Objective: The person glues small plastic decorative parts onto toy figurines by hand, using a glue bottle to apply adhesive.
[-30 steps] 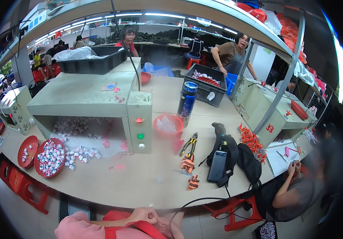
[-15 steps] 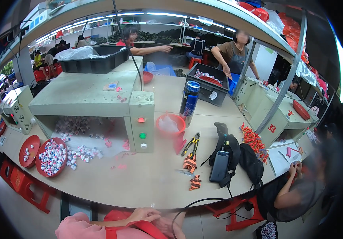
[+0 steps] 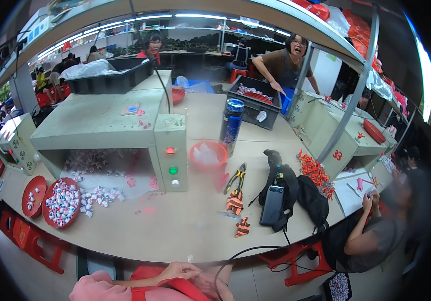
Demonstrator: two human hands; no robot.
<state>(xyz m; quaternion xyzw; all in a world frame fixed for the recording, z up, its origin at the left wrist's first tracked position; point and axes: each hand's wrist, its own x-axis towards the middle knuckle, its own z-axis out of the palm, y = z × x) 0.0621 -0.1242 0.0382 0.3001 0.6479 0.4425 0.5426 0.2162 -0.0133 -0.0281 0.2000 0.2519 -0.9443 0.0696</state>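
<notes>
Head view, bottom centre: the left hand lies folded over the right hand against a red garment, each grip loose and holding nothing. Beyond, mid-frame on the pale surface, lie pliers and a phone. Farther left sits a red dish of capsules.

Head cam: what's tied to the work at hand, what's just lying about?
In hand: left hand over right hand, holding nothing; nearest, black cable, orange-black pieces.
Lying about: pliers, phone, black bag, red bowl, blue bottle.
</notes>
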